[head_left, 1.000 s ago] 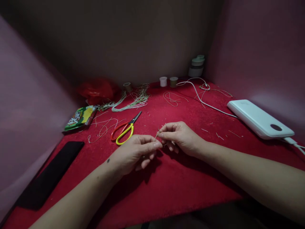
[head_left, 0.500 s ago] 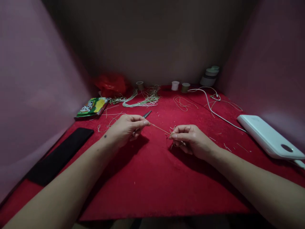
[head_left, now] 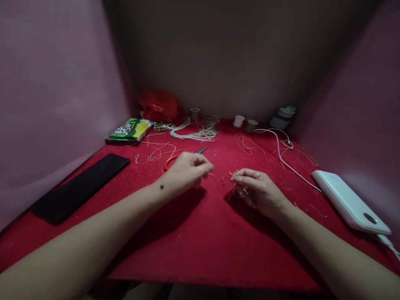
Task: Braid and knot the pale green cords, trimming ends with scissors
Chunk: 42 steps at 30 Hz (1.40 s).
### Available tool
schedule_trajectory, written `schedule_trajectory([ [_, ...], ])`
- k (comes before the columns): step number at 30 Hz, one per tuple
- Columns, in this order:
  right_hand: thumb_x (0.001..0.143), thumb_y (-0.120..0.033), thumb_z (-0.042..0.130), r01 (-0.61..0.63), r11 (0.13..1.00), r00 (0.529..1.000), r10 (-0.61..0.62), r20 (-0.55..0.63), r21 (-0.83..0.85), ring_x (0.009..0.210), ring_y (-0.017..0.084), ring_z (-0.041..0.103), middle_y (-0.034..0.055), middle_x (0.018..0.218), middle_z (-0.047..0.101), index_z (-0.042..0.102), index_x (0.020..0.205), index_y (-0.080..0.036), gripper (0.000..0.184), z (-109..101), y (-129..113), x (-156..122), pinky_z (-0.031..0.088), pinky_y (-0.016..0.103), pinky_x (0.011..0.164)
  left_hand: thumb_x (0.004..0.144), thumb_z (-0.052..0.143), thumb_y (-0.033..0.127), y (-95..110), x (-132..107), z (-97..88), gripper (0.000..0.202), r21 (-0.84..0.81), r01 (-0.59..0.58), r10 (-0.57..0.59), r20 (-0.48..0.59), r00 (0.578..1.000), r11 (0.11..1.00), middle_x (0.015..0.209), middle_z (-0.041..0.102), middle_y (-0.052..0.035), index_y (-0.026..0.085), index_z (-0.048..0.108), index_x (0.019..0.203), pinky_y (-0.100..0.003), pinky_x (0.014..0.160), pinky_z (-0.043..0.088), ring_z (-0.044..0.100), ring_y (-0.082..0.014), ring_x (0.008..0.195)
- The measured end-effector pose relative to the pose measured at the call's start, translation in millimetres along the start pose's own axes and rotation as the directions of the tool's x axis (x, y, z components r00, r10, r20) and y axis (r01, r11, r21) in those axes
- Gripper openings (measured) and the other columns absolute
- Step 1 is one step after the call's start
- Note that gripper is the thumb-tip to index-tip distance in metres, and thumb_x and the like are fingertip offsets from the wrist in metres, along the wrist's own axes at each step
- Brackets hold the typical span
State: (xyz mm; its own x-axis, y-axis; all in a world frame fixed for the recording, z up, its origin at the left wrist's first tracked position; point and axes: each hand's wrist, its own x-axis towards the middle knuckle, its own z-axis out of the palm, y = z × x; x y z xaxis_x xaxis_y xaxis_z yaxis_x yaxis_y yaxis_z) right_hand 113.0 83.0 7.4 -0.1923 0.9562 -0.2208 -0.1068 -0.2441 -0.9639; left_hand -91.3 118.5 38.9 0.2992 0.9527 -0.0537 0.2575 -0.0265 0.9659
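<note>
My right hand (head_left: 256,187) pinches a thin tan cord (head_left: 231,174) between thumb and forefinger. Short ends poke out past the fingertips, and a loop hangs below the curled fingers. To its left, my left hand (head_left: 189,171) hovers over the red cloth with thumb and forefinger pressed together, slightly blurred. Whether a strand is in that pinch I cannot make out. Partly hidden behind the left hand lie scissors (head_left: 201,150) with an orange handle and the blades pointing away to the right. Small cord scraps are scattered near the right hand.
Along the back are a red plastic bag (head_left: 158,105), a bundle of pale cords (head_left: 195,135), thread spools (head_left: 238,121) and a lidded bottle (head_left: 282,117). A green snack packet (head_left: 129,130) and black phone (head_left: 83,187) lie left. At right is a white power bank (head_left: 350,200) with a cable (head_left: 293,168).
My left hand has moved right, closer to the right hand; the cord stretched taut between them no longer shows. The scissors' orange handle has come into sight. The view has shifted slightly.
</note>
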Motion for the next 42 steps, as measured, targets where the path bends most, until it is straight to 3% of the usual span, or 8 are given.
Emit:
schedule_trajectory([
  [2, 0.072, -0.034, 0.071, 0.033, 0.999, 0.999, -0.033, -0.021, 0.022, 0.036, 0.004, 0.035, -0.0013, 0.059, 0.058, 0.064, 0.077, -0.016, 0.02, 1, 0, 0, 0.022, 0.018, 0.031, 0.077, 0.062, 0.026, -1, -7, 10.5, 0.014, -0.024, 0.126, -0.115, 0.268, 0.957, 0.992, 0.041, 0.05, 0.0033, 0.013, 0.066, 0.073, -0.017, 0.03, 0.024, 0.04, -0.0069, 0.03],
  [6, 0.068, -0.03, 0.075, 0.117, 0.992, 0.992, -0.114, -0.06, 0.048, 0.043, 0.002, 0.037, 0.0024, 0.079, 0.064, 0.072, 0.087, -0.016, 0.024, 1, 1, 0, 0.024, 0.017, 0.035, 0.078, 0.064, 0.024, -11, -15, 29.9, 0.034, -0.321, 0.247, -0.087, 0.44, 0.894, 0.914, 0.055, 0.059, 0.0044, 0.018, 0.06, 0.111, -0.015, 0.03, 0.03, 0.044, -0.0056, 0.033],
  [11, 0.069, -0.029, 0.076, 0.047, 0.994, 0.999, -0.047, 0.0, 0.095, 0.039, 0.0, 0.032, 0.0024, 0.077, 0.066, 0.074, 0.093, -0.019, 0.026, 6, 4, -1, 0.02, 0.018, 0.036, 0.08, 0.061, 0.029, -18, -16, 46.2, 0.019, -0.437, 0.38, -0.062, 0.586, 0.808, 0.815, 0.062, 0.059, 0.0022, 0.014, 0.063, 0.092, -0.014, 0.029, 0.034, 0.045, -0.0038, 0.033],
  [15, 0.069, -0.03, 0.076, 0.034, 0.993, 0.999, -0.038, 0.032, 0.114, 0.036, 0.003, 0.032, -0.0013, 0.057, 0.059, 0.074, 0.088, -0.016, 0.024, 7, 3, -2, 0.022, 0.019, 0.035, 0.081, 0.058, 0.033, -17, -18, 50.8, 0.019, -0.348, 0.352, -0.117, 0.547, 0.829, 0.869, 0.053, 0.054, 0.0051, 0.014, 0.06, 0.076, -0.015, 0.026, 0.031, 0.042, -0.004, 0.029],
  [20, 0.074, -0.033, 0.071, 0.058, 0.994, 0.998, -0.061, 0.027, 0.089, 0.033, 0.004, 0.02, -0.0086, 0.036, 0.036, 0.072, 0.087, -0.013, 0.024, 1, -3, -2, 0.012, 0.021, 0.033, 0.079, 0.054, 0.025, -10, -23, 51.6, 0.017, -0.161, 0.331, -0.212, 0.501, 0.839, 0.93, 0.042, 0.05, 0.0067, 0.017, 0.055, 0.065, -0.014, 0.024, 0.025, 0.033, -0.0041, 0.024],
  [27, 0.075, -0.027, 0.07, 0.147, 0.976, 0.989, -0.149, 0.004, 0.161, 0.033, 0.002, 0.023, -0.0058, 0.044, 0.047, 0.07, 0.08, -0.011, 0.017, -4, -12, 0, 0.011, 0.021, 0.033, 0.078, 0.051, 0.023, -11, -24, 57.4, 0.02, -0.043, 0.297, -0.233, 0.519, 0.822, 0.954, 0.04, 0.048, 0.0063, 0.018, 0.052, 0.06, -0.014, 0.023, 0.026, 0.037, -0.0058, 0.025],
  [32, 0.073, -0.025, 0.071, 0.158, 0.966, 0.987, -0.156, -0.029, 0.202, 0.032, -0.001, 0.028, 0.0053, 0.083, 0.072, 0.066, 0.074, -0.012, 0.014, -6, -15, 1, 0.016, 0.019, 0.029, 0.078, 0.05, 0.023, -11, -24, 58.7, 0.018, -0.045, 0.316, -0.25, 0.513, 0.821, 0.948, 0.042, 0.049, 0.0061, 0.017, 0.052, 0.061, -0.013, 0.023, 0.026, 0.039, -0.0058, 0.025],
  [42, 0.07, -0.025, 0.072, 0.156, 0.952, 0.988, -0.15, -0.043, 0.264, 0.029, 0.0, 0.033, 0.0058, 0.077, 0.073, 0.066, 0.077, -0.012, 0.016, -7, -13, 2, 0.02, 0.015, 0.026, 0.08, 0.049, 0.023, -12, -21, 58.9, 0.022, -0.017, 0.335, -0.278, 0.524, 0.805, 0.942, 0.037, 0.05, 0.0058, 0.017, 0.051, 0.059, -0.014, 0.023, 0.028, 0.036, -0.0053, 0.023],
])
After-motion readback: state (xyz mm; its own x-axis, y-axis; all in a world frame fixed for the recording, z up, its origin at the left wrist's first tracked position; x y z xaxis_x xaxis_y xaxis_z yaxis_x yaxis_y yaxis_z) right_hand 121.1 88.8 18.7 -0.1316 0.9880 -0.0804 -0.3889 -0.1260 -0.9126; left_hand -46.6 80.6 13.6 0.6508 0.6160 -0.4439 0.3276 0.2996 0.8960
